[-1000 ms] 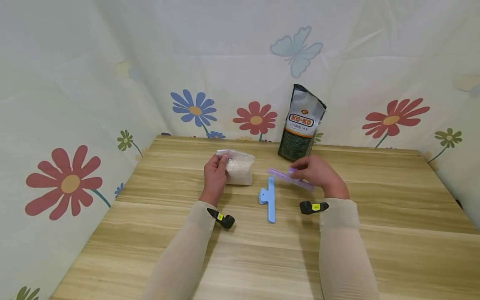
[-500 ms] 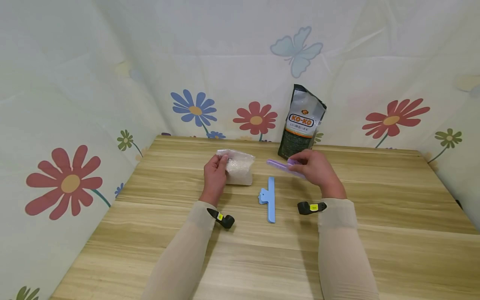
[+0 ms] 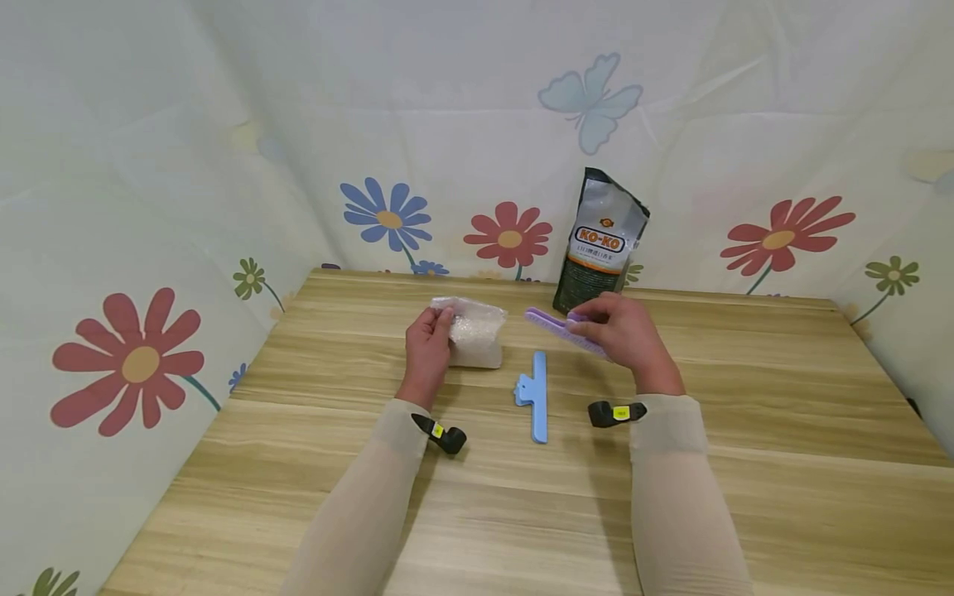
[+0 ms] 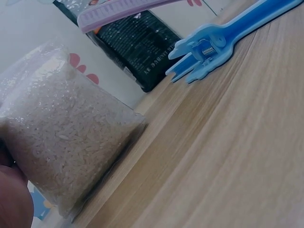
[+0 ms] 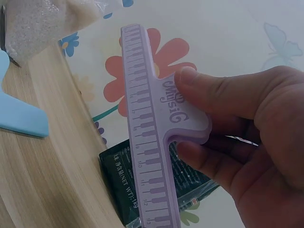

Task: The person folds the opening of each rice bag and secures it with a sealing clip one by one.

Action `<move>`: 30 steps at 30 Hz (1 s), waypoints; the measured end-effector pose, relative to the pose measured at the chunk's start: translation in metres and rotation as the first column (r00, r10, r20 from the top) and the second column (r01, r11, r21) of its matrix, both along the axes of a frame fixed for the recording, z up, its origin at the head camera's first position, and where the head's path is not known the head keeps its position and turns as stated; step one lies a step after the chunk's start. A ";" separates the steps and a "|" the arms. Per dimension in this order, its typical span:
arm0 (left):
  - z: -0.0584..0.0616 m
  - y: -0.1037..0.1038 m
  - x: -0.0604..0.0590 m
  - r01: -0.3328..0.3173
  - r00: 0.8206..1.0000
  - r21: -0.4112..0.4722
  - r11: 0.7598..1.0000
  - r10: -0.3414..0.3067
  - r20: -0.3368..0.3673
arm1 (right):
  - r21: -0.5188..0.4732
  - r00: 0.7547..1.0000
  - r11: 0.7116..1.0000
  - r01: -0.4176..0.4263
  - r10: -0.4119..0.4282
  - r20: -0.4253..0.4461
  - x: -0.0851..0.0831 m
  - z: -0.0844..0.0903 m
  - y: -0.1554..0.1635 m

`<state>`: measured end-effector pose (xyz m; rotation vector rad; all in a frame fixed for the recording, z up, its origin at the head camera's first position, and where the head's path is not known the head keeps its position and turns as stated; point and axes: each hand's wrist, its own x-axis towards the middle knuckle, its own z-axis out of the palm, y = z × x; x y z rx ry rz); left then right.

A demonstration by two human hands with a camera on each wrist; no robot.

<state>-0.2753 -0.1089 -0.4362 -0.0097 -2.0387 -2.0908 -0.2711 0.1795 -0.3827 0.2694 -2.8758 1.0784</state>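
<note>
Lifted purple clip (image 3: pixel 555 325); clear rice bag (image 3: pixel 477 333) upright

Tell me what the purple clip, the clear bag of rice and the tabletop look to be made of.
Purple clip in the right hand: likely moulded plastic, matte, with printed piano keys. Bag of rice gripped by the left hand: thin clear plastic film, wrinkled and glossy, grains visible. Tabletop: wood or wood-look laminate, grain lines, smooth finish.

Before me, a wooden table and a flowered backdrop

A flat blue plastic bag clip (image 3: pixel 535 396) lies on my light wooden table (image 3: pixel 745 463); a dark foil pouch (image 3: pixel 600 245) stands against the flower-printed cloth (image 3: pixel 224 149).
</note>
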 end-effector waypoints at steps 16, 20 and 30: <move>-0.026 -0.002 -0.017 -0.037 0.998 -0.011 0.999 0.036 -0.058 | -0.041 0.999 0.999 0.011 -0.013 -0.047 0.003 0.001 -0.008; -0.026 -0.002 -0.016 -0.032 0.998 -0.010 0.999 0.031 -0.061 | -0.059 0.997 0.998 0.020 -0.024 -0.068 0.004 0.001 -0.011; -0.026 -0.002 -0.017 -0.034 0.997 -0.004 0.999 0.034 -0.068 | -0.089 0.993 0.996 0.008 -0.019 -0.120 0.003 -0.001 -0.019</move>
